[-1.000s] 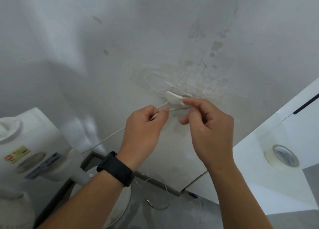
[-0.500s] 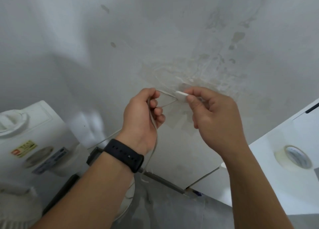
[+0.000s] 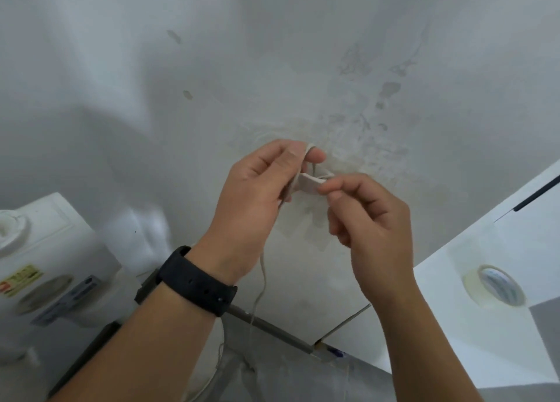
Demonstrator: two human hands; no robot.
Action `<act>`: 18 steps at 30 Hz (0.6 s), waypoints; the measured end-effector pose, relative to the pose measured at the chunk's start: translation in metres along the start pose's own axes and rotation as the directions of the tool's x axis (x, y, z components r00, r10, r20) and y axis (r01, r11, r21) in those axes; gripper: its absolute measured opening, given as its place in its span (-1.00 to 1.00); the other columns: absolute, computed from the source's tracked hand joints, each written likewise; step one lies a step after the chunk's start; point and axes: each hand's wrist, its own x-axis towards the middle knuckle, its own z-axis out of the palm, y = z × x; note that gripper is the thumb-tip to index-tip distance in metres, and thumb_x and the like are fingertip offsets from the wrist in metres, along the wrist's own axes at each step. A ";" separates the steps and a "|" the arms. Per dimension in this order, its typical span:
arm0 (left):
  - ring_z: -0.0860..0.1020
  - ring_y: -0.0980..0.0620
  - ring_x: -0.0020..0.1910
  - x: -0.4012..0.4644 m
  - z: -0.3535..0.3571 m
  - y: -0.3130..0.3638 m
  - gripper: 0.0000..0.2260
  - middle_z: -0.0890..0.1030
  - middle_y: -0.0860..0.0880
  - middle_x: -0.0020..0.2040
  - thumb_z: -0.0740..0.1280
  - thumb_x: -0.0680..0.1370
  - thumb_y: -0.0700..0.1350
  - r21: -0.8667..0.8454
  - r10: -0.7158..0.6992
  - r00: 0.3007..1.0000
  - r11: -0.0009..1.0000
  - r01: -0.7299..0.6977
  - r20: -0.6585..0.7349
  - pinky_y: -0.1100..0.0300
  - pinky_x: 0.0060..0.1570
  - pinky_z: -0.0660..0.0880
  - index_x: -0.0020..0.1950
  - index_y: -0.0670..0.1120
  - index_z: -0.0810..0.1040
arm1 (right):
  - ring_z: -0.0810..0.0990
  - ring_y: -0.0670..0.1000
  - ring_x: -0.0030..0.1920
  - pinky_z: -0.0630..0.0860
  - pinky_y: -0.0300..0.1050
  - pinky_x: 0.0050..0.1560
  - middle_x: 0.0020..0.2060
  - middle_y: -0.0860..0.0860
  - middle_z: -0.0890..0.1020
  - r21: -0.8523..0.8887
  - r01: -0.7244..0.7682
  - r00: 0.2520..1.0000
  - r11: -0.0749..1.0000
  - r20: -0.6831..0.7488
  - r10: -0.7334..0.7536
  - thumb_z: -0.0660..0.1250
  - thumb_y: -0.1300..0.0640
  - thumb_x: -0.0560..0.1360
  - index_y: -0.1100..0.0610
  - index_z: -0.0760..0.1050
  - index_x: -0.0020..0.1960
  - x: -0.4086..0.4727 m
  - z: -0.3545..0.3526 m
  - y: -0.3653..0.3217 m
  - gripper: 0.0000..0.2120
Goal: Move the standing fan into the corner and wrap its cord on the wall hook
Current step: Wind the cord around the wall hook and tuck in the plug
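My left hand (image 3: 257,195) pinches the thin white cord (image 3: 263,276), looping it up at the wall hook (image 3: 312,183); my right hand (image 3: 368,219) pinches the hook's tip to steady it; the fan (image 3: 45,268) stands near left.

Wall above hook (image 3: 312,183): bare stained plaster (image 3: 303,68), open to reach.
Left approach: white fan body (image 3: 45,250) stood low, well apart from hook.
Right approach: white shelf (image 3: 485,326) carrying tape roll (image 3: 494,286) jutted in.
Below hook: cord (image 3: 262,280) hung across gap.
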 end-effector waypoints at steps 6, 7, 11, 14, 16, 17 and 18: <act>0.64 -0.03 0.03 -0.002 0.002 -0.002 -0.85 0.66 -0.12 0.10 0.35 0.66 -0.05 0.180 0.107 0.994 0.978 -0.109 0.022 0.08 0.10 0.61 0.08 0.00 0.73 | 0.54 -0.06 -0.25 0.48 -0.12 -0.26 -0.24 -0.10 0.64 -0.133 0.092 0.984 0.987 0.163 -0.069 0.45 0.09 0.57 0.05 0.65 -0.04 -0.006 0.002 -0.004 -0.96; 0.64 -0.06 0.08 -0.002 0.002 -0.003 -0.86 0.66 -0.08 0.14 0.37 0.64 -0.02 0.206 0.118 0.992 0.971 -0.122 0.033 0.03 0.15 0.61 0.08 0.04 0.73 | 0.53 -0.07 -0.29 0.48 -0.14 -0.28 -0.26 -0.11 0.62 -0.177 0.097 0.992 0.979 0.099 -0.081 0.47 0.09 0.56 0.06 0.60 -0.08 -0.007 0.003 -0.001 -0.92; 0.64 0.09 0.07 -0.001 0.006 -0.003 -0.86 0.67 0.12 0.09 0.41 0.59 -0.01 0.263 0.149 0.988 0.952 -0.156 0.047 0.12 0.12 0.61 0.09 0.04 0.73 | 0.56 0.03 -0.34 0.55 0.00 -0.32 -0.22 -0.13 0.65 -0.282 0.097 0.994 0.954 -0.029 -0.110 0.45 0.05 0.58 0.02 0.60 -0.01 -0.007 0.005 0.003 -0.93; 0.64 0.07 0.05 0.001 0.008 -0.006 -0.87 0.71 0.13 0.06 0.44 0.61 -0.12 0.297 0.179 0.983 0.938 -0.180 0.031 0.03 0.09 0.62 0.13 0.05 0.71 | 0.60 0.01 -0.33 0.57 -0.04 -0.33 -0.25 -0.12 0.67 -0.266 0.076 0.988 0.961 -0.107 -0.108 0.38 0.10 0.63 0.02 0.61 0.00 -0.007 0.003 0.003 -0.95; 0.62 0.11 0.05 0.000 0.006 -0.012 -0.82 0.69 0.15 0.07 0.44 0.62 -0.14 0.414 0.234 0.971 0.880 -0.235 0.052 0.16 0.04 0.57 0.18 0.07 0.67 | 0.56 -0.08 -0.36 0.49 -0.22 -0.36 -0.30 -0.08 0.66 -0.217 0.022 0.970 0.976 -0.233 -0.073 0.34 0.12 0.65 0.00 0.58 -0.04 -0.006 -0.001 0.001 -0.90; 0.60 0.09 0.07 0.000 0.006 -0.015 -0.79 0.67 0.17 0.08 0.44 0.60 -0.15 0.518 0.282 0.955 0.806 -0.286 0.088 0.25 0.05 0.51 0.21 0.07 0.65 | 0.51 -0.12 -0.37 0.44 -0.27 -0.36 -0.32 -0.05 0.63 -0.193 0.008 0.953 0.981 -0.295 -0.066 0.33 0.12 0.65 -0.01 0.59 -0.05 -0.005 -0.005 0.000 -0.88; 0.58 0.08 0.10 -0.001 0.005 -0.018 -0.75 0.65 0.18 0.10 0.45 0.59 -0.16 0.621 0.329 0.934 0.706 -0.342 0.139 0.33 0.09 0.43 0.23 0.08 0.64 | 0.48 -0.14 -0.37 0.41 -0.29 -0.34 -0.32 -0.02 0.61 -0.181 0.000 0.934 0.983 -0.352 -0.065 0.33 0.12 0.66 0.00 0.60 -0.05 -0.004 -0.007 -0.001 -0.87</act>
